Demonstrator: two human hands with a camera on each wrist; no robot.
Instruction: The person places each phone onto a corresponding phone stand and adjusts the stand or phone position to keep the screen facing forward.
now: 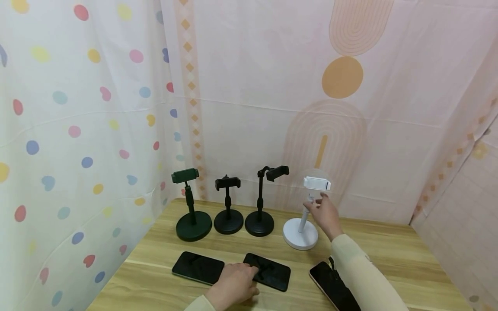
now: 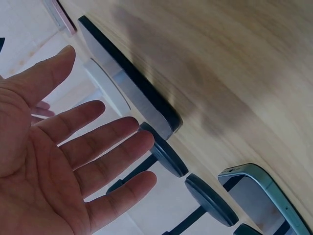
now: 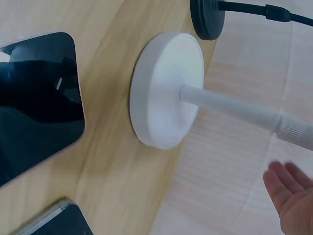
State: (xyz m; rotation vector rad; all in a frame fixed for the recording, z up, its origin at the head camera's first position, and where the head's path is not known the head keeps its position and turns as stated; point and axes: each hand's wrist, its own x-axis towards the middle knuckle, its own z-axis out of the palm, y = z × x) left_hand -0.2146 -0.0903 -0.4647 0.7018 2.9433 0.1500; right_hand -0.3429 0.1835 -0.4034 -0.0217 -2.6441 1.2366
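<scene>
A white phone stand (image 1: 300, 233) with a round base and a clamp head (image 1: 317, 183) stands upright at the right of the row. My right hand (image 1: 326, 216) is raised beside its post, just under the clamp. In the right wrist view the loosely bent fingers (image 3: 281, 183) lie apart from the white post (image 3: 234, 108). My left hand (image 1: 234, 285) hovers low between two black-screened phones, its fingertips overlapping the edge of the middle phone (image 1: 271, 273). Seen from the left wrist, that hand (image 2: 63, 147) has its fingers spread and nothing in its palm.
A dark green phone stand (image 1: 193, 226) and two black phone stands, one short (image 1: 228, 222) and one taller (image 1: 259, 223), line the table's back. The left phone (image 1: 198, 267) lies flat, and a right phone (image 1: 323, 276) lies partly behind my right sleeve. Patterned curtains (image 1: 249, 129) hang behind.
</scene>
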